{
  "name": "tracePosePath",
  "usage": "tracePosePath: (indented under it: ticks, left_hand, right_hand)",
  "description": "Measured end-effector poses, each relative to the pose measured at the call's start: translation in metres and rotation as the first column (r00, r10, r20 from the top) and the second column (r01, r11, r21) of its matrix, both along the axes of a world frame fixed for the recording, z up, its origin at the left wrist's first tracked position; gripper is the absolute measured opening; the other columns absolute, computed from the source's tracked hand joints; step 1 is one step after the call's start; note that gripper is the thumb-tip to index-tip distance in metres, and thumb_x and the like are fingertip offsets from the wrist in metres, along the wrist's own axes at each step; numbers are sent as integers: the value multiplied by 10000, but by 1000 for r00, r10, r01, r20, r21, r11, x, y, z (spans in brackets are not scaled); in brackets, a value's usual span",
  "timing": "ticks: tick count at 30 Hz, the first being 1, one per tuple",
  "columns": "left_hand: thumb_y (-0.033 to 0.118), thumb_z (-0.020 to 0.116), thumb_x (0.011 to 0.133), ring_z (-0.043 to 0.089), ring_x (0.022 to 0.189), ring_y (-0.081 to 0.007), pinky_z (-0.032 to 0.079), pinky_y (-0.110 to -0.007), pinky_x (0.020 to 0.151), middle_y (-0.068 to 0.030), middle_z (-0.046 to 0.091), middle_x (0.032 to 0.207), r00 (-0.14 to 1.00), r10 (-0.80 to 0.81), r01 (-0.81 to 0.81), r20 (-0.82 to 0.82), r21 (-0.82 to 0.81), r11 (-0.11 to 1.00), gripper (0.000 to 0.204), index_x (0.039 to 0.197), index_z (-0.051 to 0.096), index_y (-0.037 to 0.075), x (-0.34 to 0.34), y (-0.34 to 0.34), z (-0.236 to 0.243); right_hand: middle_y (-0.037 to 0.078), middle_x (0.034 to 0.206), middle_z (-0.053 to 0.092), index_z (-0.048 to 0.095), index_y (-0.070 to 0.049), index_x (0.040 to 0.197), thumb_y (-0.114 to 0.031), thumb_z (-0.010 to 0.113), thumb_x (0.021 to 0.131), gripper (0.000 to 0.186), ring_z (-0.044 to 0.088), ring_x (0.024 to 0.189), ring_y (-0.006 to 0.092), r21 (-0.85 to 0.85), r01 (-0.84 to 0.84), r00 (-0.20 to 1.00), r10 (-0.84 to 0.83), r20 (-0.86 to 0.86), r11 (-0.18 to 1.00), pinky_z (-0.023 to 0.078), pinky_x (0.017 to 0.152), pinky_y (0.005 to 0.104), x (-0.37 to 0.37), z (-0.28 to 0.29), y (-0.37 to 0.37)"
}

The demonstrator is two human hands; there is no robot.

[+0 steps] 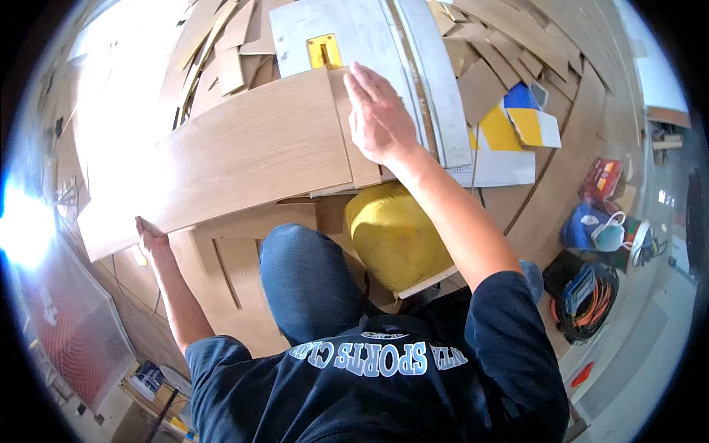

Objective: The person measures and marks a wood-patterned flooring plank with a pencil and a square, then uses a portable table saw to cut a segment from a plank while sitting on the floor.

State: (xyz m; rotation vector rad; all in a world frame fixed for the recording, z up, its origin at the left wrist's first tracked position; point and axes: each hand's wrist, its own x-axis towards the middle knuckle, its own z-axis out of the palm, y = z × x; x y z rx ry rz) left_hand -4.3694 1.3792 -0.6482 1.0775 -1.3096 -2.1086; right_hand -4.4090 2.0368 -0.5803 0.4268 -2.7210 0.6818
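Observation:
A wide light-brown wooden board (244, 148) stretches from the lower left up to the grey saw table (295, 33). My left hand (151, 238) is closed round its near edge close to the left end. Against the board's right end lies a narrow wooden strip (360, 148). My right hand (380, 118) rests by that strip, fingers stretched out and together, gripping nothing. Just beyond the wood, a yellow slotted insert (324, 52) shows in the saw table. A long metal fence (417, 74) runs to the right of my right hand.
Wooden offcuts (484, 77) are heaped right of the saw, more offcuts (230, 66) left of it. A rounded yellow housing (395, 236) sits below the table, beside my knee. At the right lie a white dust mask (609, 233) and coiled orange cable (591, 306). A bright lamp (26, 229) glares at left.

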Motion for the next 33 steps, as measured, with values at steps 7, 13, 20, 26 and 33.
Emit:
tracePosePath:
  ticks: [7, 13, 20, 26, 33]
  left_hand:
    - [418, 489, 1013, 435, 1359, -330, 385, -534, 1129, -111, 405, 1544, 993, -6, 3, 116, 25, 1000, 574, 1481, 422, 94, 27, 53, 14]
    - [394, 478, 1018, 479, 1317, -317, 434, -498, 1076, -100, 486, 1479, 998, -17, 15, -57, -33, 999, 523, 1442, 471, 89, 120, 48, 51]
    - [366, 539, 1000, 357, 1414, -297, 298, -475, 1173, -138, 310, 1589, 995, -51, 28, -90, -243, 970, 668, 1546, 283, 79, 250, 147, 102]
    - [371, 545, 990, 366, 1407, -305, 306, -477, 1169, -153, 321, 1578, 991, 50, 1, 124, -379, 925, 686, 1543, 277, 65, 307, 206, 137]
    - [376, 553, 978, 376, 1400, -314, 314, -479, 1165, -171, 332, 1565, 969, 5, 103, 249, -420, 901, 708, 1539, 271, 48, 316, 216, 138]
  right_hand:
    - [259, 1440, 493, 552, 94, 1318, -21, 483, 919, 420, 459, 1361, 379, 18, -69, 997, 69, 17, 997, 350, 1174, 450, 68, 7, 40]
    - [210, 1444, 488, 563, 14, 1305, -11, 548, 893, 414, 486, 1324, 352, 350, 193, 981, -187, -53, 917, 374, 1134, 471, 50, 33, 177]
    - [199, 1445, 487, 548, 0, 1317, -319, 526, 1002, 449, 516, 1292, 335, 84, 82, 996, -78, -44, 993, 412, 1102, 442, -197, 23, 140]
    - [140, 1564, 384, 479, -164, 1472, -729, 267, 965, 788, 372, 1443, 301, 316, 76, 831, -235, 504, 946, 322, 1165, 498, -288, -4, 105]
    - [42, 1587, 370, 393, -301, 1519, -691, 293, 969, 681, 356, 1456, 269, 357, 19, 813, -222, 537, 934, 295, 1171, 485, -339, -43, 127]
